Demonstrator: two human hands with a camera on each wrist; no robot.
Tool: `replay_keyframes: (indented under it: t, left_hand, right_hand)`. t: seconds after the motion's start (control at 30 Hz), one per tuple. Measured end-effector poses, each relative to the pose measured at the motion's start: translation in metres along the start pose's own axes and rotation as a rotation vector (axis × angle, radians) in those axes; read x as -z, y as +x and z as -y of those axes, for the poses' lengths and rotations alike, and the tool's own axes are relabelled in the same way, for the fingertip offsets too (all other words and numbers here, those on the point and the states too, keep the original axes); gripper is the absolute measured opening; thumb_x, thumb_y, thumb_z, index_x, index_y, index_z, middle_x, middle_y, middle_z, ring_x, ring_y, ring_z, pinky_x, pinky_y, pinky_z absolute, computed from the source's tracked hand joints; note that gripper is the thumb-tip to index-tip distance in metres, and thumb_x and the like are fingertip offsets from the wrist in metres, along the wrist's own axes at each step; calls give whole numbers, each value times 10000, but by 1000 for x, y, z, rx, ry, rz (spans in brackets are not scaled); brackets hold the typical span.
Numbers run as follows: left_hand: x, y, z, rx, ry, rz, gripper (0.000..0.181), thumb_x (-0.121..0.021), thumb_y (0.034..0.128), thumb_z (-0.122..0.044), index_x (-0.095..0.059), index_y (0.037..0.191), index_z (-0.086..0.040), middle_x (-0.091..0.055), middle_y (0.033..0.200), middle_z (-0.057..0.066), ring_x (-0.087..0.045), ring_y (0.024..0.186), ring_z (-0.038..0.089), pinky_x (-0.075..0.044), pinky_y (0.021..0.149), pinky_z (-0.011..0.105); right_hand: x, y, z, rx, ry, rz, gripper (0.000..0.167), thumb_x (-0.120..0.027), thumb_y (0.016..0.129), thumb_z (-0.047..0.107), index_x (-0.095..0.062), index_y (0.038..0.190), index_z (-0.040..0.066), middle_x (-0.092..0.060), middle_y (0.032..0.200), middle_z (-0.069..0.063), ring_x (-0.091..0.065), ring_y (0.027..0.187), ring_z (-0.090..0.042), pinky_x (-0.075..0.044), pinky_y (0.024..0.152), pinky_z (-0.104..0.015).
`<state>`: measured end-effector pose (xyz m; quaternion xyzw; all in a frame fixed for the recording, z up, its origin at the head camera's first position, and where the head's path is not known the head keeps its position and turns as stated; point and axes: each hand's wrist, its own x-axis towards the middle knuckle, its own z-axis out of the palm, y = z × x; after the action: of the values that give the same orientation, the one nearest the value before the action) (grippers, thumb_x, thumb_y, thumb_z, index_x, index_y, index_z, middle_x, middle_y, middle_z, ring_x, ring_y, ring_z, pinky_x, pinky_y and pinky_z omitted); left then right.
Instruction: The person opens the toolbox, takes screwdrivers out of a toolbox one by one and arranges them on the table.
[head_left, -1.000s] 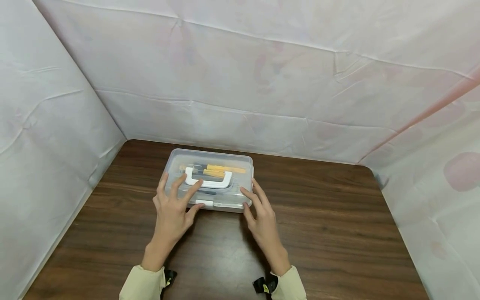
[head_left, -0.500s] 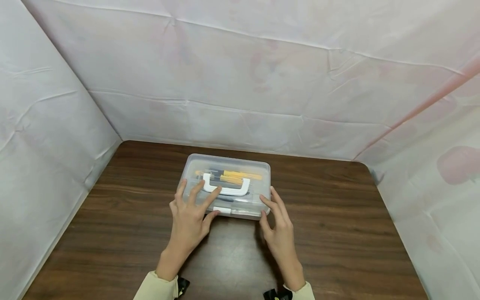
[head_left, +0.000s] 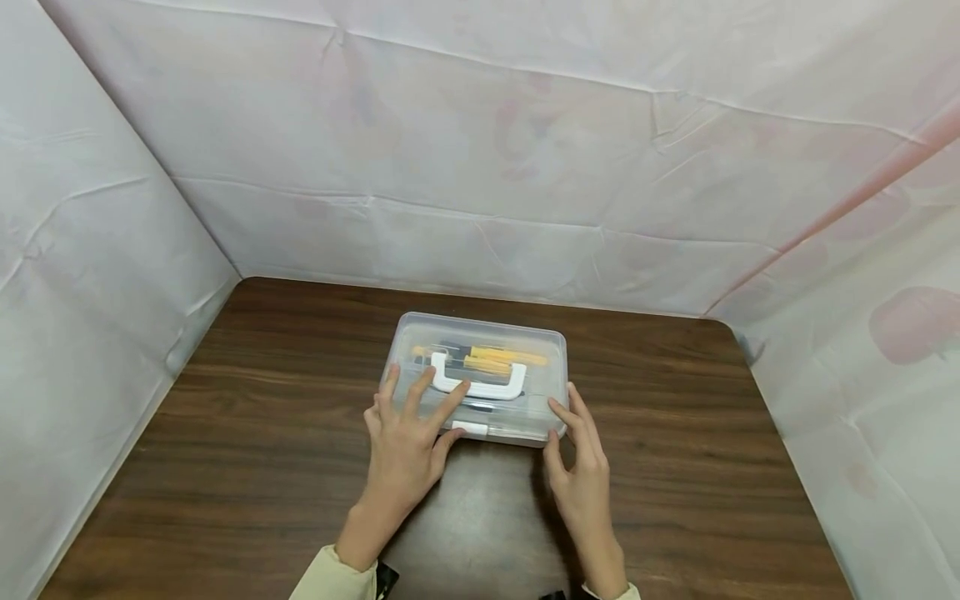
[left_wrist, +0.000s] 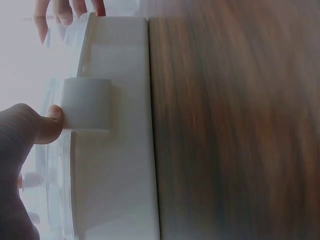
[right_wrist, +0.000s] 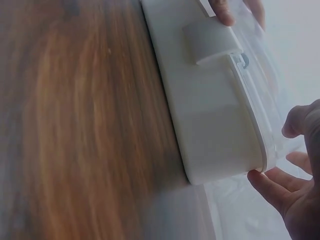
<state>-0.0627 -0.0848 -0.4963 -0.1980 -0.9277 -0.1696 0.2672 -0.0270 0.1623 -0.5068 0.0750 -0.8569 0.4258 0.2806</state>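
Note:
A clear-lidded plastic case [head_left: 510,435] with a white carry handle [head_left: 483,390] lies closed on the table. Through its lid show slim tools with yellow handles [head_left: 506,357]; their exact kind is unclear. My left hand [head_left: 405,454] rests spread over the left front of the lid, one fingertip near the handle. In the left wrist view, its thumb touches the upper edge of the white latch [left_wrist: 87,104]. At the right front corner is my right hand [head_left: 587,479]. In the right wrist view, its fingers [right_wrist: 272,190] touch the case's side rim, with the thumb above the lid.
The dark wood-grain table [head_left: 697,450] extends around the case. Pale patterned cloth [head_left: 480,150] hangs behind the table's far edge, and more cloth walls stand at left and right.
The case has slid to the right across the table and slightly nearer, both hands moving along with it. Its lid stays closed and the hands keep much the same places on it.

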Motion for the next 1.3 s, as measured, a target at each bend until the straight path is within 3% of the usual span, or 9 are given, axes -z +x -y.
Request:
replay_keyframes:
  t: [0.3,0.63,0.77,0.93,1.07,1.13,1.3]
  left_hand:
    - [-3,-4,-21,18,-20,-26,668,-748,893,-463,-523,1521,-425,-503,1533,159,-305,1468,579,-378,933,771]
    - [-7,-9,-40,37,-7,-64,599,-659,912,-499,-555,1496,-420,-525,1518,149,-317,1460,563,-369,921,752]
    - [-8,-11,-44,41,-6,-75,591,-638,913,-507,-561,1491,-418,-531,1513,147,-318,1457,557,-364,921,747]
    - [-8,-14,-44,37,0,-78,570,-602,936,-525,-560,1494,-414,-534,1510,146,-323,1454,549,-362,913,722]
    - [-8,-15,-42,28,12,-76,572,-587,947,-538,-548,1504,-416,-533,1516,141,-330,1450,543,-370,901,696]
    - [-8,-15,-41,22,11,-71,583,-598,944,-533,-537,1513,-419,-530,1523,136,-329,1452,541,-376,898,690]
    - [-5,-13,-36,-4,25,-49,621,-653,935,-456,-508,1537,-413,-522,1547,108,-349,1449,532,-411,861,623]
  right_hand:
    - [12,-8,-3,-40,5,-26,535,-631,920,-180,-641,1388,79,-491,1601,-158,-543,1411,-310,-418,1078,-101]
    - [21,-14,-7,-86,30,-56,522,-607,935,-183,-634,1390,69,-499,1606,-111,-510,1434,-141,-434,1065,-101]
    - [21,-17,-5,-95,13,-59,525,-612,941,-173,-618,1405,72,-490,1612,-114,-508,1436,-168,-421,1070,-94]
    - [16,-24,2,-110,8,-72,656,-661,899,-184,-565,1478,110,-450,1628,-157,-458,1473,-215,-351,1124,-83]
    - [9,-32,12,-194,29,-75,782,-683,899,-159,-462,1574,167,-388,1660,-146,-386,1509,-213,-291,1155,-70]
    - [5,-38,17,-261,63,-97,816,-669,915,-152,-406,1608,191,-371,1665,-124,-382,1506,-224,-319,1154,-89]
    - [-10,-52,31,-492,279,-236,774,-603,963,-139,-326,1628,145,-361,1635,-97,-413,1465,-205,-466,1075,-156]
